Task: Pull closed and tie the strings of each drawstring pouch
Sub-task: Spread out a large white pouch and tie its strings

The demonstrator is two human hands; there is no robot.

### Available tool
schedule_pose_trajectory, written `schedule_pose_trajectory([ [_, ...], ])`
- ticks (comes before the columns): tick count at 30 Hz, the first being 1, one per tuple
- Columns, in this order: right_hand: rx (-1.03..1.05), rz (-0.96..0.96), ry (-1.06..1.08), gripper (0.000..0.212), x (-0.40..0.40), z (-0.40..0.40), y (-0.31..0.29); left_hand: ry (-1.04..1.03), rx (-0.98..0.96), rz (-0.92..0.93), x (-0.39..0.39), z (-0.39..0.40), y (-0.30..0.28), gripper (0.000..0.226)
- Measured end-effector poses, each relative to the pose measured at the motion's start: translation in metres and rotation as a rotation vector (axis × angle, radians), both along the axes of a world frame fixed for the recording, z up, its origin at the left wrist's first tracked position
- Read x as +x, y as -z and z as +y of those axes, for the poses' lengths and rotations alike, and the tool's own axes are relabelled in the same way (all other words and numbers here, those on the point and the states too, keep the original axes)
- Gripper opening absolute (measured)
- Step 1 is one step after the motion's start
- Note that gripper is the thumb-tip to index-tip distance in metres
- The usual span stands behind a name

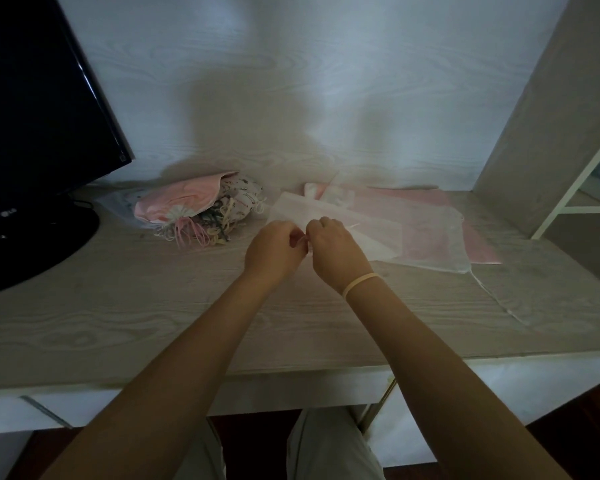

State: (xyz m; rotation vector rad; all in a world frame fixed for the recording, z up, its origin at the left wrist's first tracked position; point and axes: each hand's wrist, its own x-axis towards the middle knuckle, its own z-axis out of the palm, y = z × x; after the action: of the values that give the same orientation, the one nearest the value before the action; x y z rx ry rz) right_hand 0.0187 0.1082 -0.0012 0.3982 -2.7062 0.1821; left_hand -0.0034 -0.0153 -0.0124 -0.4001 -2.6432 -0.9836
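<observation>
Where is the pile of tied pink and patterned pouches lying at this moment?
In the head view the pile of tied pink and patterned pouches lies on the pale wooden desk, left of both hands, beside the black monitor.

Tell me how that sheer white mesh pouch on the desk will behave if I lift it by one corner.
The sheer white mesh pouch will probably droop and fold: it lies flat and thin on the desk, with the pink sheet showing through. It looks light and empty. Its loose string trails toward the desk edge, so it would likely dangle and could snag.
</observation>
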Motion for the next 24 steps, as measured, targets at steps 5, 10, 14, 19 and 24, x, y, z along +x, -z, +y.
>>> schedule_pose_trajectory([
  [5, -0.245, -0.166, 0.035, 0.014, -0.014, 0.006, 0.003, -0.015, -0.057, 0.014, -0.001, -0.006, 0.003, 0.012],
  [10, -0.501, -0.448, 0.013, 0.023, -0.017, 0.013, -0.010, 0.048, -0.042, 0.056, -0.004, -0.009, 0.007, 0.012],
  [14, -0.757, -0.606, -0.007, 0.018, -0.015, 0.021, -0.013, 0.106, -0.041, 0.079, -0.007, -0.012, 0.010, 0.015],
  [19, -0.797, -0.699, -0.054, 0.016, -0.013, 0.028, -0.017, 0.147, -0.041, 0.050, -0.009, -0.013, 0.009, 0.014],
  [24, -0.745, -0.705, -0.028, 0.019, -0.015, 0.029, -0.019, 0.117, -0.008, 0.023, -0.009, -0.010, 0.010, 0.007],
])
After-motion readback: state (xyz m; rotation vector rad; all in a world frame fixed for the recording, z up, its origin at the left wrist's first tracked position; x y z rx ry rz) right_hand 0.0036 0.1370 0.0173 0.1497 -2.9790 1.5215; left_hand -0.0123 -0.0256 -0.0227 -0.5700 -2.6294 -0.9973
